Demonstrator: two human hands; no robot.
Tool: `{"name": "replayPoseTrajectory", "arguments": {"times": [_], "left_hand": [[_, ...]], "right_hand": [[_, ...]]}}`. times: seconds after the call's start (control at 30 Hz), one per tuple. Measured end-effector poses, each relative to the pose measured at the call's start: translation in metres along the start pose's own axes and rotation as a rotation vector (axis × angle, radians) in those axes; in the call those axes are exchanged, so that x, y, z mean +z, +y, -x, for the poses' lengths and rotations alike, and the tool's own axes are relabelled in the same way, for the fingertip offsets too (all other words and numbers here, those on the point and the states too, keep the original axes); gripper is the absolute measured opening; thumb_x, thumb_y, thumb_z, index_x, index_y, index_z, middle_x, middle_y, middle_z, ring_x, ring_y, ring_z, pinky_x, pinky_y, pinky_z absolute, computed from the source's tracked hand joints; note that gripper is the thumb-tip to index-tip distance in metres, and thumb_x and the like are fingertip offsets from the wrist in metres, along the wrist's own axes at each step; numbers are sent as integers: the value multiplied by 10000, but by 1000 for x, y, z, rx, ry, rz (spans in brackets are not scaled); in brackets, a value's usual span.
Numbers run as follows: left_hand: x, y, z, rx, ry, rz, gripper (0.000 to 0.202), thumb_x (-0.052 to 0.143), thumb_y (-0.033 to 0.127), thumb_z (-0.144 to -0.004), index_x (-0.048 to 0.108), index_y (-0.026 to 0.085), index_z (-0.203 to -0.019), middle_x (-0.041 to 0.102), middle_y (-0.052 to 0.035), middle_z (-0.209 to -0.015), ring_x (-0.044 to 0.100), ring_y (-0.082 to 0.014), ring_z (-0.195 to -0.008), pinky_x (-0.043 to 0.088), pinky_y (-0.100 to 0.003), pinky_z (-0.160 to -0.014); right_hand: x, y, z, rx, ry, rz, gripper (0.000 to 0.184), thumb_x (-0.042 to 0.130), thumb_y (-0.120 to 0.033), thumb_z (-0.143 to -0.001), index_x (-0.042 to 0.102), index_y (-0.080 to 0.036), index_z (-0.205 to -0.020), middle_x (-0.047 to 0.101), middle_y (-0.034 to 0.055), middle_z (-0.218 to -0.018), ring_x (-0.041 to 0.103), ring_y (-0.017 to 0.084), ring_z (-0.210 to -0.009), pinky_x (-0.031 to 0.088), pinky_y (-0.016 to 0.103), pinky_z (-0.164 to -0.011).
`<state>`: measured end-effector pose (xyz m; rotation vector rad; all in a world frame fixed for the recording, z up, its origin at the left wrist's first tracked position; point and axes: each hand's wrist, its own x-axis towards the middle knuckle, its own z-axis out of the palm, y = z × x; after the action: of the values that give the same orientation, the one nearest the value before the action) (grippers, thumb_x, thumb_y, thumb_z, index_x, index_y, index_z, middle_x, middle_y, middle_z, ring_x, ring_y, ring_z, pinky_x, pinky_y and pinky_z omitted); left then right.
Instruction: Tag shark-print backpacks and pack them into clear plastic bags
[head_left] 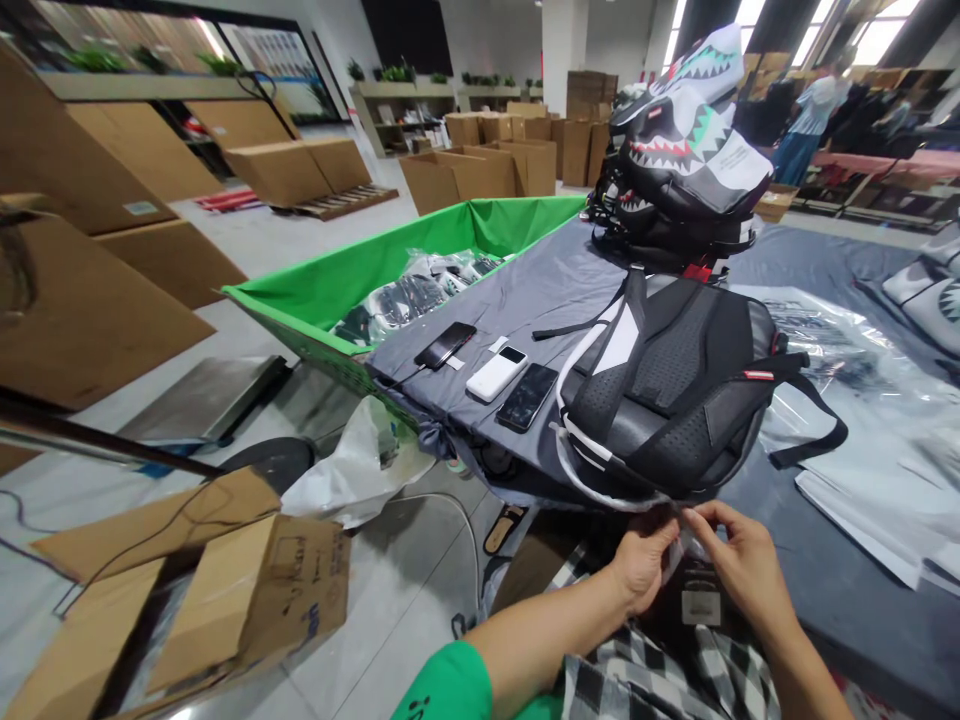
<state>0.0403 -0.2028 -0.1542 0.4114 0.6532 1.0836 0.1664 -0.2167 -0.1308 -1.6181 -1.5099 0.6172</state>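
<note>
A black backpack (675, 385) lies straps-up on the grey table (525, 290) right in front of me. My left hand (645, 560) and my right hand (739, 560) meet at its near bottom edge. Both pinch a clear plastic piece with a black hang tag (699, 590) that dangles below the table edge. White piping runs along the backpack's left side. Fingers of both hands are closed on the tag's wrapping.
Two dark phones (444, 345) (527, 397) and a white power bank (496, 373) lie left of the backpack. A stack of shark-print backpacks (686, 160) stands behind. Clear bags (877, 400) spread right. A green bin (360, 270) of packed goods sits left; cardboard boxes (247, 590) cover the floor.
</note>
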Motion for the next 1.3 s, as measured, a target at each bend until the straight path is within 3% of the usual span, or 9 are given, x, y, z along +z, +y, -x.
{"name": "replayPoseTrajectory", "arguments": {"times": [0.1,0.2,0.37,0.47,0.63,0.77,1.07,1.2,1.3], "left_hand": [[-2,2,1,-7,-3,1,631,999,481,-452,770,164,-947,756,-126,-1122,670,-299,-1160,447,-447,-1120],[-1,3,1,-28,39,-27,658,1011,423,-431,753,177,-985,760,-114,-1103,695,-292,-1105,473,-464,-1095],[0,-1,1,-17,101,-63,613,1010,392,-437,724,197,-943,777,-50,-996,726,-241,-1005,514,-438,-1049],[-6,-6,1,-77,200,-123,618,1012,379,-419,706,206,-928,776,-21,-960,735,-215,-929,558,-393,-969],[-17,-11,-7,-60,254,-181,597,986,306,-502,701,237,-1023,760,-7,-1047,723,-176,-947,580,-308,-910],[-19,-13,-8,-45,250,-216,463,937,256,-611,700,233,-1007,747,-7,-1091,702,-164,-1027,532,-312,-1025],[-13,-10,-5,-54,277,-248,308,873,195,-714,701,223,-967,740,11,-1024,694,-143,-1008,444,-355,-1144],[-15,-11,-5,-38,253,-263,375,913,270,-668,703,227,-977,733,6,-1051,679,-155,-1046,427,-362,-1155],[-16,-13,-6,-23,257,-273,442,945,315,-605,709,223,-968,738,-1,-1047,677,-162,-1046,426,-357,-1146]], "right_hand": [[-6,7,-12,72,-123,-92,472,590,-648,-820,665,-202,-684,669,30,-630,605,203,-608,465,294,-577],[4,14,-16,86,-97,-142,405,576,-579,-771,688,-191,-738,696,44,-679,620,223,-643,492,315,-594],[-1,27,10,116,235,-76,392,619,-563,-767,699,-186,-839,687,56,-735,602,201,-644,493,310,-608],[-54,51,43,233,521,7,437,621,-620,-793,686,-190,-832,671,57,-741,587,186,-636,485,300,-616],[-184,98,117,581,929,333,611,571,-747,-662,706,-178,-838,669,106,-763,559,229,-667,461,370,-669],[-232,123,142,720,937,293,587,603,-757,-481,690,-198,-638,677,126,-673,563,261,-645,434,395,-641],[-214,124,137,745,1051,60,463,696,-626,-448,663,-196,-617,665,99,-628,574,244,-631,405,342,-563],[-182,111,153,714,1154,-95,497,663,-685,-503,554,-237,-689,591,31,-608,513,171,-570,388,286,-500],[-152,105,145,656,1126,-296,612,605,-811,-514,358,-271,-658,377,-68,-525,347,106,-473,314,231,-420]]}}
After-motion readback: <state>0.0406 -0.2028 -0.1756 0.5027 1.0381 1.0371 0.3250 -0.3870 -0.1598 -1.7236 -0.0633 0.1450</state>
